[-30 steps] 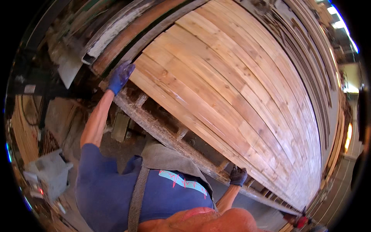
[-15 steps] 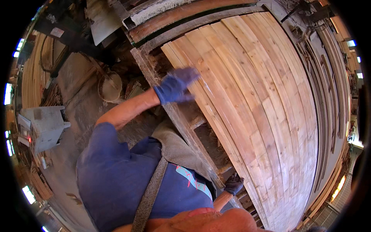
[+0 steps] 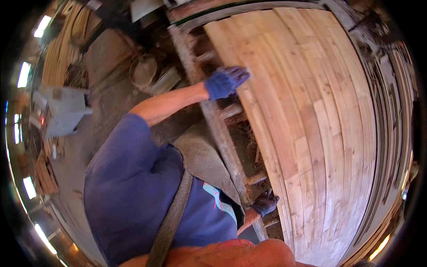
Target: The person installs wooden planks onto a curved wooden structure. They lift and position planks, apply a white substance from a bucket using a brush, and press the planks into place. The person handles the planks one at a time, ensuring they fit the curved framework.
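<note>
Wooden boards lie side by side as a broad panel on a frame. My left hand, in a blue-purple work glove, is at the panel's near edge towards the far end. Its fingers are together, with the tips at the outermost board; their undersides are hidden. Lower down, my right hand, in a dark glove, is closed at the same edge, its fingertips touching the board. What lies beneath those fingers does not show.
Between me and the panel runs a frame rail with short crosspieces. A round bucket and a grey box-shaped machine stand on the floor at left. Long strips are stacked beyond the panel.
My left hand, blurred with fingers apart before, now has them together at the board edge. My right hand stays at the edge. The whole view has shifted slightly.
</note>
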`<state>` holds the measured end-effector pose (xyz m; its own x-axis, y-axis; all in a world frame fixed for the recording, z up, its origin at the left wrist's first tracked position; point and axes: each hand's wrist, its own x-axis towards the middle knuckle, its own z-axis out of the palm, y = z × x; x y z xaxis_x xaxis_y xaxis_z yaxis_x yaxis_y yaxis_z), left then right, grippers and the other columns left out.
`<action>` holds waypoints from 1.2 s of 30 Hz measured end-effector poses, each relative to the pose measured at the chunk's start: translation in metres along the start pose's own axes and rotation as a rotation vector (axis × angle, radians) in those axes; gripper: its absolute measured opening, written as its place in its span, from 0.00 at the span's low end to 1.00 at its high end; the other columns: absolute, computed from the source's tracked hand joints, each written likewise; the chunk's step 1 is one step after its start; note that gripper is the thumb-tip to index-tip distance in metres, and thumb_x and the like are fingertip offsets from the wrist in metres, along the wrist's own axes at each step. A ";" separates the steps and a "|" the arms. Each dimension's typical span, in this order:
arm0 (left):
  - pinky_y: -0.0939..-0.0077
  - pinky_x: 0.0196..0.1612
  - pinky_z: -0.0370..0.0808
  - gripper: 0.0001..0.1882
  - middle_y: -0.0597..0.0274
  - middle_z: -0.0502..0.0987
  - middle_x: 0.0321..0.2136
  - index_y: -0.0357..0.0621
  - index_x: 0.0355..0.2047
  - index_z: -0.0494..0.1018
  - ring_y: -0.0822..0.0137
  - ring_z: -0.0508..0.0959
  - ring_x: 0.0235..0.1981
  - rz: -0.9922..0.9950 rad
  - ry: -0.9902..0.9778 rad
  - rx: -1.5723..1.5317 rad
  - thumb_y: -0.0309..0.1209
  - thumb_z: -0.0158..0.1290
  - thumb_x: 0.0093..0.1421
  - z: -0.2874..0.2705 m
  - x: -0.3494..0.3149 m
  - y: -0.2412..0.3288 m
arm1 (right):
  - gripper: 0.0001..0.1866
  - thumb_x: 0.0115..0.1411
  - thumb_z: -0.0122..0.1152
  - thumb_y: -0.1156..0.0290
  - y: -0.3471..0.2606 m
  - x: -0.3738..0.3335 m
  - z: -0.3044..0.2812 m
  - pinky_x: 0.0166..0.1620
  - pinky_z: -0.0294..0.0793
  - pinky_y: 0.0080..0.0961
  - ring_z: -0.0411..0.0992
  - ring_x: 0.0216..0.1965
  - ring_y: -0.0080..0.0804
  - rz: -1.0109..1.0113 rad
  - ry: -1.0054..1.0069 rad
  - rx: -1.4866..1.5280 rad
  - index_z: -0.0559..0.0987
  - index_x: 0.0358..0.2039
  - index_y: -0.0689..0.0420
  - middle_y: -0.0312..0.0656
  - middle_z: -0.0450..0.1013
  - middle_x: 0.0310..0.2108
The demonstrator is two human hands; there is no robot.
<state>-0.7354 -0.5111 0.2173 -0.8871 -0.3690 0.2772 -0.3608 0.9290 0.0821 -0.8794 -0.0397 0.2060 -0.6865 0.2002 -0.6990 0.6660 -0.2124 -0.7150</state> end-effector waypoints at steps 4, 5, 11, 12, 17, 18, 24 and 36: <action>0.55 0.53 0.69 0.35 0.50 0.67 0.57 0.44 0.58 0.65 0.54 0.69 0.56 0.003 0.025 -0.025 0.35 0.57 0.47 -0.001 0.006 0.007 | 0.21 0.66 0.43 0.55 -0.005 0.045 -0.043 0.41 0.73 0.33 0.71 0.47 0.41 0.081 -0.202 -0.001 0.70 0.53 0.54 0.44 0.71 0.51; 0.54 0.52 0.69 0.33 0.50 0.68 0.56 0.43 0.56 0.66 0.54 0.69 0.55 -0.029 0.072 0.006 0.35 0.56 0.47 0.002 0.002 0.009 | 0.24 0.66 0.42 0.54 -0.010 0.049 -0.047 0.44 0.72 0.35 0.69 0.51 0.43 0.113 -0.331 -0.090 0.67 0.56 0.54 0.45 0.68 0.55; 0.61 0.38 0.74 0.16 0.49 0.76 0.32 0.41 0.36 0.72 0.55 0.77 0.36 -0.032 0.079 -0.582 0.39 0.55 0.51 -0.046 -0.042 0.063 | 0.32 0.63 0.43 0.50 -0.038 -0.040 -0.021 0.56 0.60 0.46 0.60 0.61 0.53 -0.205 -0.360 -0.685 0.58 0.66 0.46 0.51 0.59 0.64; 0.62 0.34 0.75 0.15 0.50 0.76 0.27 0.42 0.32 0.72 0.55 0.78 0.31 0.072 0.197 -0.594 0.41 0.56 0.52 -0.056 -0.072 0.074 | 0.20 0.62 0.53 0.63 -0.022 -0.096 0.015 0.37 0.77 0.29 0.76 0.36 0.43 -0.335 -0.282 -0.516 0.75 0.51 0.59 0.57 0.76 0.42; 0.63 0.28 0.74 0.16 0.54 0.78 0.21 0.48 0.30 0.78 0.55 0.79 0.24 -0.028 -0.070 -1.118 0.46 0.51 0.61 -0.082 -0.227 0.030 | 0.14 0.63 0.53 0.65 0.091 -0.237 0.100 0.34 0.74 0.20 0.75 0.32 0.25 -0.392 -0.806 -0.906 0.77 0.45 0.59 0.41 0.77 0.34; 0.63 0.30 0.75 0.17 0.54 0.80 0.25 0.48 0.33 0.80 0.55 0.80 0.27 -0.169 -0.071 -1.271 0.47 0.50 0.62 -0.070 -0.256 0.009 | 0.12 0.63 0.54 0.67 0.118 -0.267 0.113 0.35 0.75 0.22 0.75 0.33 0.26 -0.299 -0.779 -1.027 0.78 0.43 0.59 0.40 0.77 0.36; 0.65 0.52 0.71 0.18 0.53 0.76 0.48 0.47 0.49 0.75 0.56 0.75 0.49 -0.904 -0.377 -0.998 0.42 0.47 0.64 -0.006 -0.470 -0.108 | 0.12 0.64 0.54 0.69 0.262 -0.203 0.145 0.31 0.73 0.22 0.74 0.31 0.24 -1.371 -1.690 -1.635 0.77 0.46 0.59 0.36 0.76 0.34; 0.74 0.33 0.74 0.18 0.59 0.78 0.29 0.36 0.43 0.74 0.70 0.76 0.28 -1.773 0.157 -1.475 0.40 0.51 0.64 -0.011 -0.634 -0.176 | 0.26 0.58 0.59 0.63 0.602 -0.313 0.335 0.49 0.71 0.40 0.71 0.49 0.45 -0.090 -1.885 -1.260 0.70 0.55 0.59 0.48 0.70 0.52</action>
<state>-0.1061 -0.4403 0.0375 0.0025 -0.6168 -0.7871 -0.0358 -0.7866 0.6164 -0.3616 -0.5503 -0.0012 0.3820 -0.8251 -0.4162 -0.1059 0.4083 -0.9067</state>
